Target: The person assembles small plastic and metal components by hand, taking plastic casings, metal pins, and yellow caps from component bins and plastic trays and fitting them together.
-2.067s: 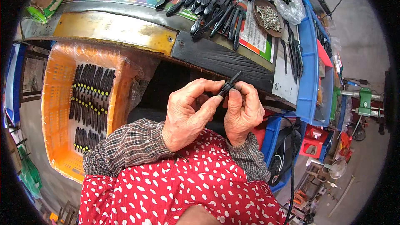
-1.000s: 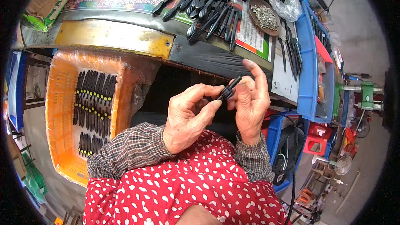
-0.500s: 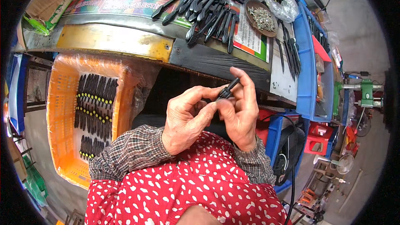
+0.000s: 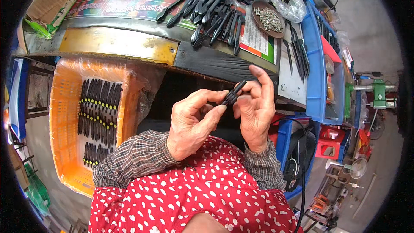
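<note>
Between the thumb and forefinger of my left hand [image 4: 189, 123] is a small black plastic piece [image 4: 233, 94] with a narrow shaft pointing up and right. I cannot make out its exact kind, as fingertips cover its lower end. My right hand [image 4: 257, 114] is right beside the piece, its thumb off it and its fingers apart and partly bent. The right fingers come close to the shaft's tip; whether they touch it I cannot tell. Both hands are in front of my red apron, below the bench edge.
On the bench [image 4: 120, 39] lies a heap of black plastic handles [image 4: 215, 15], beside a brown dish [image 4: 268, 19] of small metal screws. An orange crate [image 4: 64, 125] at left holds rows of black pieces with yellow dots [image 4: 98, 103]. Blue bins [image 4: 317, 69] are at right.
My right thumb has come away from the black piece, and the right hand has shifted slightly right with its fingers more spread. My left hand keeps its pinch.
</note>
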Tool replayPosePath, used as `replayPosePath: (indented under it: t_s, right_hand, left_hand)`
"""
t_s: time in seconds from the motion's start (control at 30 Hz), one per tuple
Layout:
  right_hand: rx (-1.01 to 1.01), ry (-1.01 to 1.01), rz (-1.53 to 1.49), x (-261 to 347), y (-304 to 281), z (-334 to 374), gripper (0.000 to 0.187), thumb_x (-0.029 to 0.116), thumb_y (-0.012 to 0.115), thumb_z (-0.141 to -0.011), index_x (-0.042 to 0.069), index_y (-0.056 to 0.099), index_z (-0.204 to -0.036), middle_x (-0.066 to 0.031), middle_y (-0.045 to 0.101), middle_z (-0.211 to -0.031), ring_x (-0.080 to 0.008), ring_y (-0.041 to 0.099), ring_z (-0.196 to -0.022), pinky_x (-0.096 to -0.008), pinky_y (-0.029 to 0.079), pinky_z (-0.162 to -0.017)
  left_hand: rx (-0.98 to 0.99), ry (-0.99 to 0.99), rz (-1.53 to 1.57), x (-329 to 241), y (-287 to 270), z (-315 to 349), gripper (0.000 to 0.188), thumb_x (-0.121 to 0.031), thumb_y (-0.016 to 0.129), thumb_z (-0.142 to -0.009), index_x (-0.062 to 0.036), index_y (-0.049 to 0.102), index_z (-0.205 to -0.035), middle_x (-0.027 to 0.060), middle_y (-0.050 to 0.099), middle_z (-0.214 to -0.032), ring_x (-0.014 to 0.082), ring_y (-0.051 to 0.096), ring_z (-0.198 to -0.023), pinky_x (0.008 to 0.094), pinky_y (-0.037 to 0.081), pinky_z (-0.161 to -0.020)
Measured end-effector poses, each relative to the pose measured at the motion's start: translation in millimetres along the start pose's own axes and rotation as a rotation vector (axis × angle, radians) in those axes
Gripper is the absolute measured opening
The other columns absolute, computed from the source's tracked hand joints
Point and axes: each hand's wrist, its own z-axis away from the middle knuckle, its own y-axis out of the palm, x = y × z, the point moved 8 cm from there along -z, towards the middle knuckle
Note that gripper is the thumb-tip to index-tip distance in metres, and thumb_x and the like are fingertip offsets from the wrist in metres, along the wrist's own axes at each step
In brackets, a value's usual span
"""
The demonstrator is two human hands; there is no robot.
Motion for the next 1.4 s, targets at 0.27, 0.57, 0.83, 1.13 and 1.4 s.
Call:
replayPosePath:
  t_s: [0.27,0.57,0.83,1.13,1.4]
  right_hand:
    - [-0.049,-0.056,0.057,0,3,6,0.041,0.016,0.073,-0.081,0.001,0.048,-0.110,-0.0002,0.055,-0.077,-0.0030,0.051,-0.062,-0.0173,0.043,-0.054]
    - [-0.151,-0.417,0.525,27,8,6,0.025,0.021,0.068,-0.084,0.000,0.052,-0.081,-0.0077,0.050,-0.064,-0.0185,0.053,-0.051,-0.0293,0.041,-0.046]
    - [-0.058,-0.360,0.474,17,12,1,0.029,0.026,0.065,-0.086,0.001,0.053,-0.080,-0.0094,0.050,-0.066,-0.0232,0.054,-0.053,-0.0318,0.042,-0.048]
    - [-0.085,-0.385,0.524,21,10,5,0.026,0.022,0.069,-0.082,0.001,0.054,-0.083,-0.0079,0.052,-0.066,-0.0195,0.054,-0.052,-0.0291,0.043,-0.048]
    - [-0.037,-0.220,0.473,10,9,0,0.026,0.023,0.063,-0.088,0.000,0.053,-0.079,-0.0084,0.053,-0.067,-0.0196,0.052,-0.051,-0.0299,0.041,-0.048]
  left_hand:
    - [-0.006,0.016,-0.004,-1,0,-1,0.021,0.003,0.059,-0.085,0.0038,0.061,-0.106,0.0022,0.058,-0.084,0.0019,0.051,-0.059,0.0164,0.040,-0.049]
    - [0.002,-0.001,0.009,-3,2,0,0.022,0.002,0.059,-0.085,0.0044,0.060,-0.107,0.0005,0.055,-0.081,0.0011,0.050,-0.059,0.0156,0.039,-0.049]
    - [-0.002,-0.009,0.044,0,-1,-1,0.022,0.001,0.058,-0.086,0.0045,0.059,-0.108,-0.0003,0.055,-0.081,0.0008,0.049,-0.059,0.0153,0.039,-0.050]
    - [-0.006,-0.033,0.038,4,-2,1,0.022,0.001,0.058,-0.086,0.0047,0.059,-0.108,0.0004,0.055,-0.082,0.0012,0.050,-0.060,0.0158,0.040,-0.050]
    - [-0.025,-0.031,0.050,3,-2,0,0.023,0.003,0.058,-0.086,0.0041,0.059,-0.109,0.0000,0.055,-0.082,0.0009,0.049,-0.059,0.0155,0.039,-0.050]
